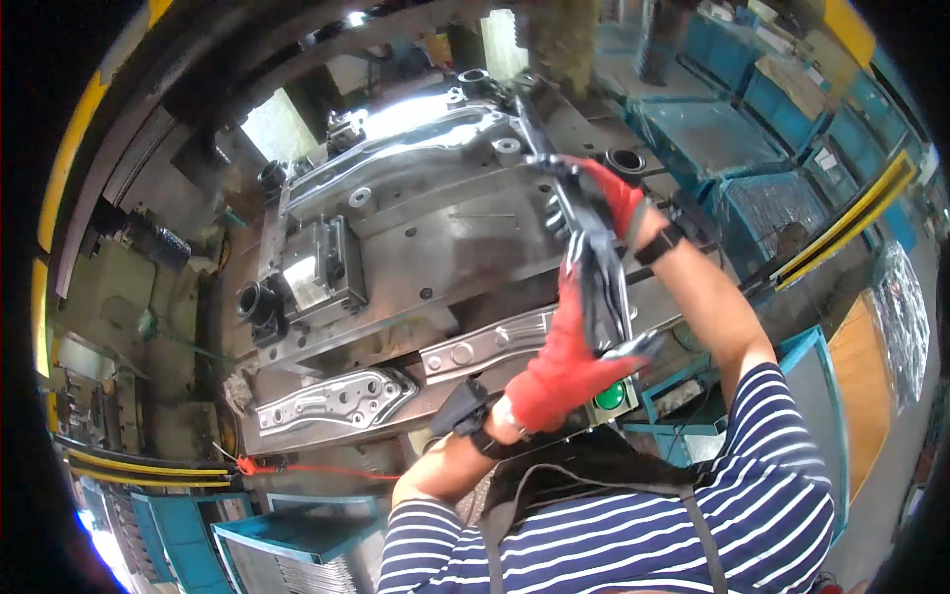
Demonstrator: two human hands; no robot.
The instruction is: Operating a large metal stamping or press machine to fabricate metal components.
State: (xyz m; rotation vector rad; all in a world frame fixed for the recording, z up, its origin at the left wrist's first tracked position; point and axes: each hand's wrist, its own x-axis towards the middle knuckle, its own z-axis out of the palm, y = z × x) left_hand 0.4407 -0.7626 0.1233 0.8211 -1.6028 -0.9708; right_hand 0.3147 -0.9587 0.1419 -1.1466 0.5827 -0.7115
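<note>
A long stamped metal part (602, 287) slants up and away in front of me, seen nearly edge-on. Around its near end is my left hand (562, 381), in a red glove, the thumb along one side and the dark fingertips round the other. My right hand (614, 195), gloved too, grips the part farther up its length. Two more stamped metal parts lie along the front edge of the press bed: a pale silver part (336, 400) at the left, and another silver part (485, 344) partly hidden behind my left hand.
Behind the part spreads a steel die (445, 247) with a block (322, 262) and round posts (259, 302). A shiny formed panel (396, 148) lies toward its back. Below my left hand is a green button (612, 396). Blue bins (708, 139) stand at right; yellow bars (846, 223) flank the press.
</note>
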